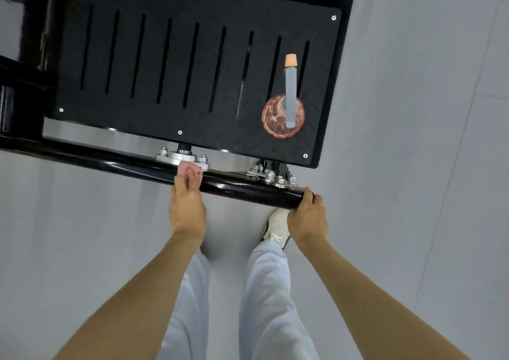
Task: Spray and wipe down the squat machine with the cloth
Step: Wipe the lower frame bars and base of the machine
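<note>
The squat machine's black slotted footplate (179, 65) fills the upper part of the head view, and a glossy black frame tube (239, 189) runs along its near edge. My left hand (187, 208) grips a bunched pink cloth (188, 169) and presses it on the tube beside a silver bolted flange. My right hand (307, 219) is wrapped round the tube's right end. A spray bottle (286, 106) with a grey trigger head and an orange nozzle stands upright on the plate's right side, seen from above.
Silver bolts and mounts (271, 176) sit on the tube between my hands. Black frame members (16, 65) rise at the left. My white shoe (276, 227) and pale trouser legs stand on the grey floor (413, 167) just below the tube.
</note>
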Demonstrator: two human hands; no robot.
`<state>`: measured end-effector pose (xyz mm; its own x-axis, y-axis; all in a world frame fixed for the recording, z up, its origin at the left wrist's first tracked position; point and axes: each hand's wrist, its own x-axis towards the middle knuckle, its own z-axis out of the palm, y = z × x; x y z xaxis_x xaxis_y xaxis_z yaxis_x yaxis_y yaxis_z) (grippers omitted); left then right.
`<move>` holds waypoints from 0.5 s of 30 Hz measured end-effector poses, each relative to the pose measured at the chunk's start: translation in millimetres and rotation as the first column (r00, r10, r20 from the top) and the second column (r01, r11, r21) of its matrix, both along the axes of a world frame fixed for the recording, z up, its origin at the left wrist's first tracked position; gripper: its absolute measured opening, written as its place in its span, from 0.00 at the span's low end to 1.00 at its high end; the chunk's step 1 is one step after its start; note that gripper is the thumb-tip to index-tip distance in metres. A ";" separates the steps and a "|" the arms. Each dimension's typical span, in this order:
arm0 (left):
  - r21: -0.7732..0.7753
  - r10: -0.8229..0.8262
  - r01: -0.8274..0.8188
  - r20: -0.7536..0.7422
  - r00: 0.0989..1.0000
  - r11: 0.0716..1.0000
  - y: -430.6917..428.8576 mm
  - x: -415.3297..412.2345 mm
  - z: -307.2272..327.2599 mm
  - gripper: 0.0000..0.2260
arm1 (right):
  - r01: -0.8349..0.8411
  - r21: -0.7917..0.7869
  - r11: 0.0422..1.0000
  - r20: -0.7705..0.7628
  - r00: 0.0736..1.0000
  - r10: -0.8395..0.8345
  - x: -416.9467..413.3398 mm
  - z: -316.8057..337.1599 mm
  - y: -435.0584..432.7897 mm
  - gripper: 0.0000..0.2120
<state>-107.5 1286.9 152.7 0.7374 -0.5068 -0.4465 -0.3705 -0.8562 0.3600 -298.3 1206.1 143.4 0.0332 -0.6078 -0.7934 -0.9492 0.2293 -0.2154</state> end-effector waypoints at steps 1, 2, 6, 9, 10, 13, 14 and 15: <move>-0.037 0.044 -0.044 -0.008 0.999 0.998 -3.2 -8.0 -0.3 0.10 | 0.000 -0.005 1.000 -0.017 1.000 0.000 1.9 0.3 2.5 0.28; -0.068 -0.007 0.008 0.023 1.000 0.998 -5.4 -18.0 -5.0 0.15 | -0.001 -0.004 1.000 -0.028 1.000 0.001 3.5 0.7 5.5 0.29; -0.083 -0.396 0.391 -0.040 0.918 0.916 -11.5 -85.3 -9.5 0.14 | -0.028 -0.008 1.000 -0.074 0.997 0.028 9.5 2.2 11.0 0.32; 0.044 -0.607 0.618 -0.141 0.782 0.785 -19.5 -89.1 -4.9 0.28 | -0.100 -0.045 0.994 -0.086 0.992 0.096 12.1 3.5 14.4 0.34; 0.032 -0.703 0.706 -0.079 0.707 0.707 -14.0 -85.2 -10.9 0.34 | -0.124 -0.053 0.991 -0.089 0.989 0.119 13.1 3.6 16.9 0.34; 0.141 -0.805 0.802 -0.051 0.591 0.580 -0.6 -35.4 -5.6 0.38 | -0.212 -0.102 0.972 -0.132 0.971 0.198 16.0 5.0 23.4 0.32; 0.125 -0.773 0.764 0.039 0.633 0.632 7.3 -16.6 -7.6 0.39 | -0.251 -0.127 0.960 -0.143 0.962 0.232 18.3 5.6 25.5 0.32; 0.117 -0.720 0.710 0.118 0.684 0.694 14.5 5.5 -10.0 0.39 | -0.290 -0.146 0.946 -0.147 0.952 0.269 21.4 6.4 27.9 0.32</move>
